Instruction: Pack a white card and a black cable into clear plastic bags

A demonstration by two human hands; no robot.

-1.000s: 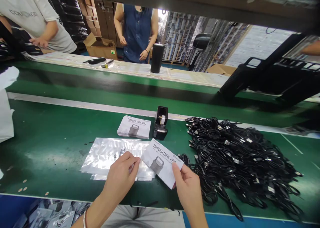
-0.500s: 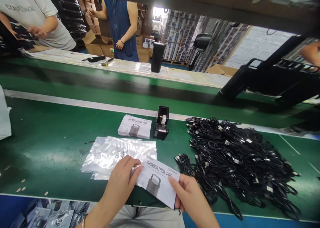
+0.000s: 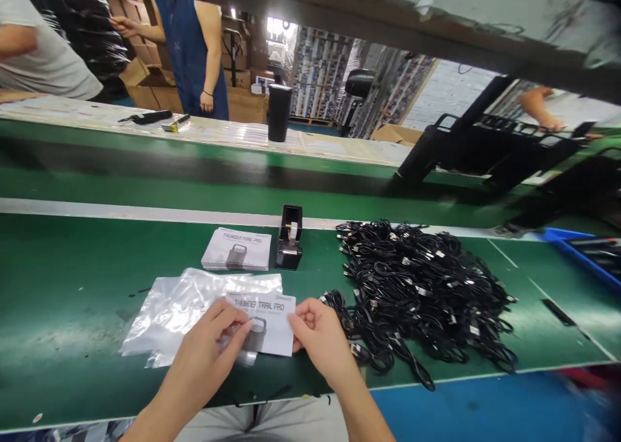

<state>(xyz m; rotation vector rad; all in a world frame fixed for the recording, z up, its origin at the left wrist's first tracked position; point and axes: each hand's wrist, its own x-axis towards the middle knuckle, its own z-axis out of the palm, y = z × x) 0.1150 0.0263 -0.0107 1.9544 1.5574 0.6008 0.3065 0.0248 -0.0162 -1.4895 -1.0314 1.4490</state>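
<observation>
L hand (image 3: 206,345) & R hand (image 3: 317,335) both clamped on Thunder Trail Pro leaflet (image 3: 272,316) over clear poly bags (image 3: 189,316); leaflet stack (image 3: 236,249), tape dispenser (image 3: 289,238) far, black cable heap (image 3: 417,293) unbagged at right.

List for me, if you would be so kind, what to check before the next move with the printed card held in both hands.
1. Grip: the left hand and right hand are both on the printed Thunder Trail Pro card: ok.
2. Position: the card lies over the edge of the clear plastic bags: ok.
3. Card inside a bag: the left hand hides that area: cannot tell.
4. Spacing: the black cables are apart from the card: ok.
5. Supplies: the stack of matching cards lies squared beside the upright tape dispenser: ok.
</observation>
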